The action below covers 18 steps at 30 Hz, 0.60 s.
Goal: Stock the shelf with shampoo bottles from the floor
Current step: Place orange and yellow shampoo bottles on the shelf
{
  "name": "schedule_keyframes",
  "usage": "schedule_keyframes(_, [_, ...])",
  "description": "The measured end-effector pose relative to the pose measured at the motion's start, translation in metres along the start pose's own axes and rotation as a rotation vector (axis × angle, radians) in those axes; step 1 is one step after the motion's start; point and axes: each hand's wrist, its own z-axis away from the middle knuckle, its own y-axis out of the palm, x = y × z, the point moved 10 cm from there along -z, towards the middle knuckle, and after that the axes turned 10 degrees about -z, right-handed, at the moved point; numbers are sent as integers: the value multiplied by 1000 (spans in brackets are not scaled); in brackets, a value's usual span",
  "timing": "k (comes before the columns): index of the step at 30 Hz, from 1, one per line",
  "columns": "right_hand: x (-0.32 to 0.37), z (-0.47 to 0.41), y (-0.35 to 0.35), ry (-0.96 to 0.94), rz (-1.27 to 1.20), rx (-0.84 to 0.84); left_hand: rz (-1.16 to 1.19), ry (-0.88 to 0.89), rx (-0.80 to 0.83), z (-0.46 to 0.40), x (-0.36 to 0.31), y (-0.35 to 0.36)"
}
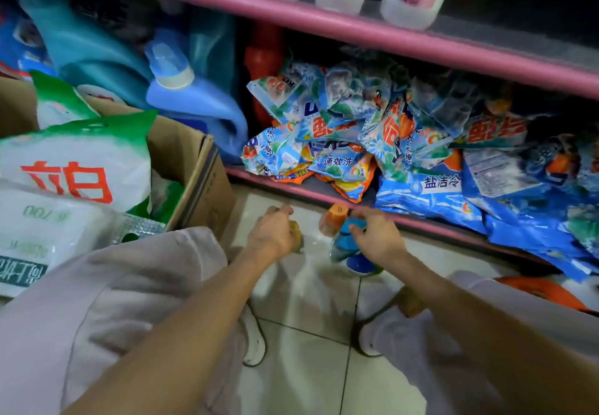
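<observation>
Pink painted metal shelf rails [356,30] crossing the upper frame and the middle. Blue, white and orange printed detergent pouches [421,142] heaped at centre right, red characters on some. Light-blue plastic jug with a pale cap [181,90] at upper left, teal bags behind. White sack with green top and red characters [77,162] at left, in a brown cardboard box [201,171]. Orange-capped bottle with a blue label [340,236] at centre. Small yellow object [296,236] just left of it. Pale grey glossy floor tiles [304,366], dark grout lines. Light lilac-grey trousers [107,301] at lower left and right. White shoes [256,340] at bottom centre.
</observation>
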Motion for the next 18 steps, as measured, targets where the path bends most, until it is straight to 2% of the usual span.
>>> schedule_keyframes(5, [20, -34, 36, -156, 313, 58, -89, 71, 42, -32, -3, 29])
schedule_keyframes(11, [14, -72, 69, -53, 465, 158, -302, 194, 177, -60, -9, 63])
schedule_keyframes(18, [16, -87, 75, -131, 586, 156, -486, 151, 16, -74, -3, 58])
